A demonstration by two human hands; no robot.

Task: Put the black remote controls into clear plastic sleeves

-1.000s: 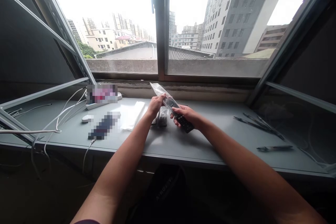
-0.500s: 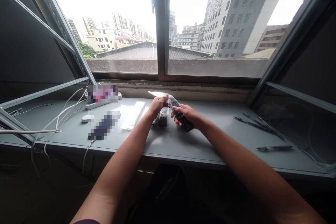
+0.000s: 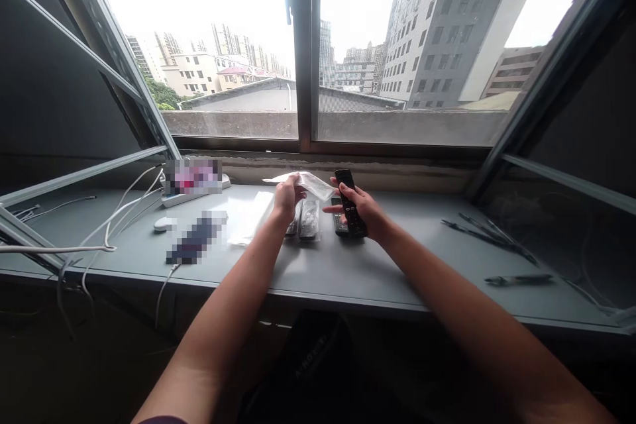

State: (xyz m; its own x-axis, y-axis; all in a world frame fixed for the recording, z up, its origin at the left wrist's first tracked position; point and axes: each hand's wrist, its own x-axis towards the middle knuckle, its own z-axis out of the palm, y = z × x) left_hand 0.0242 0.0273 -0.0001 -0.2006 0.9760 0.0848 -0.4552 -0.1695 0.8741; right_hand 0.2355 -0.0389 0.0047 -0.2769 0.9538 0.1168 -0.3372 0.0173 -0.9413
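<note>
My right hand [image 3: 365, 209] is closed around a bare black remote control [image 3: 349, 202], tilted upright above the table. Behind and below it a second black remote [image 3: 340, 218] lies on the table, partly covered by my fingers. Between thumb and fingers, my left hand [image 3: 288, 197] pinches a limp clear plastic sleeve [image 3: 315, 184], which stretches out toward the right hand. Under the sleeve, a remote in clear plastic wrap [image 3: 309, 220] rests on the table, with another wrapped one [image 3: 292, 225] beside it, half hidden by my left wrist.
Left of my left hand lie flat white plastic sleeves [image 3: 251, 218]. Farther left are a blurred dark object [image 3: 196, 238], a white mouse-like item [image 3: 163, 224], a power strip [image 3: 196, 192] and white cables. At right lie dark cables [image 3: 489, 238] and a pen-like item [image 3: 519, 279].
The remote in my right hand has come out of the plastic sleeve. My left hand has moved slightly left with the sleeve, and the remotes on the table now show more.
</note>
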